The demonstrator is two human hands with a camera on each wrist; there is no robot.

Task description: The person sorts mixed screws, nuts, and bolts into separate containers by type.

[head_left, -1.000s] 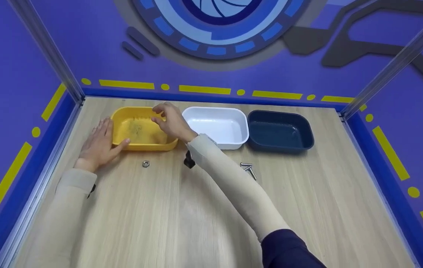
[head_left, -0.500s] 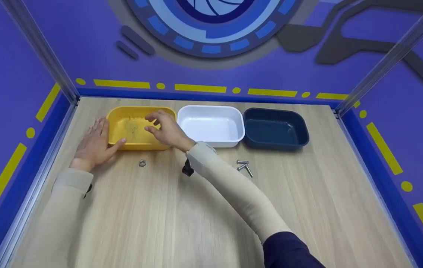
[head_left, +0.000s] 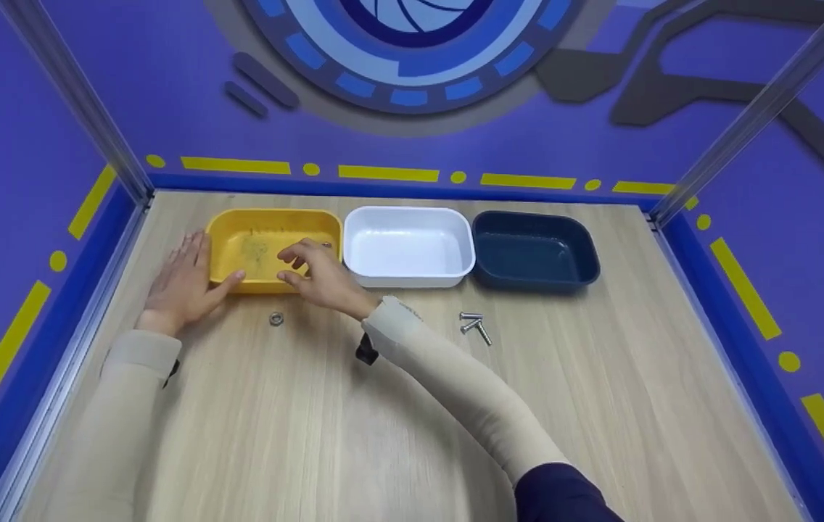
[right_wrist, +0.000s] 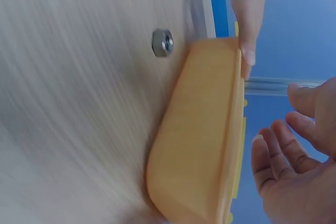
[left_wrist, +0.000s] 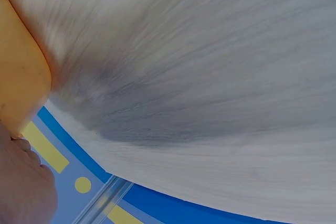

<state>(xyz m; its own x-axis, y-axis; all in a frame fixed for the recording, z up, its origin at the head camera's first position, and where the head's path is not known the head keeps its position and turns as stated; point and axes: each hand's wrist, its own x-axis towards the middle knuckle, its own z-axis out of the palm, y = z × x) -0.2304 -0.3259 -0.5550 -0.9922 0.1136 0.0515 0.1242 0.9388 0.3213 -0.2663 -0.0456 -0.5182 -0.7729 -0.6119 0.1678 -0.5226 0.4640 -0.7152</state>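
My left hand [head_left: 183, 283] rests against the left side of a yellow bin [head_left: 274, 287], fingers straight and thumb on the front rim. Over the bin's front right part hangs my right hand [head_left: 321, 279], fingers loosely bent; the right wrist view shows nothing between them. A small metal piece [head_left: 326, 245], too small to make out, lies inside the bin near its right wall. On the table in front of the bin is a hex nut [head_left: 276, 319], also seen in the right wrist view [right_wrist: 162, 42]. The left wrist view shows mostly table.
Right of the yellow bin stand a white bin [head_left: 408, 281] and a dark blue bin [head_left: 537, 283], in one row. Several bolts [head_left: 476, 326] lie on the wooden table [head_left: 600, 406] in front of them. Blue panels [head_left: 412, 138] wall the table at the back and sides.
My right hand has moved from the yellow bin's back right toward its front edge, uncovering the small metal piece inside. The left hand stays at the bin. The head view has shifted slightly.
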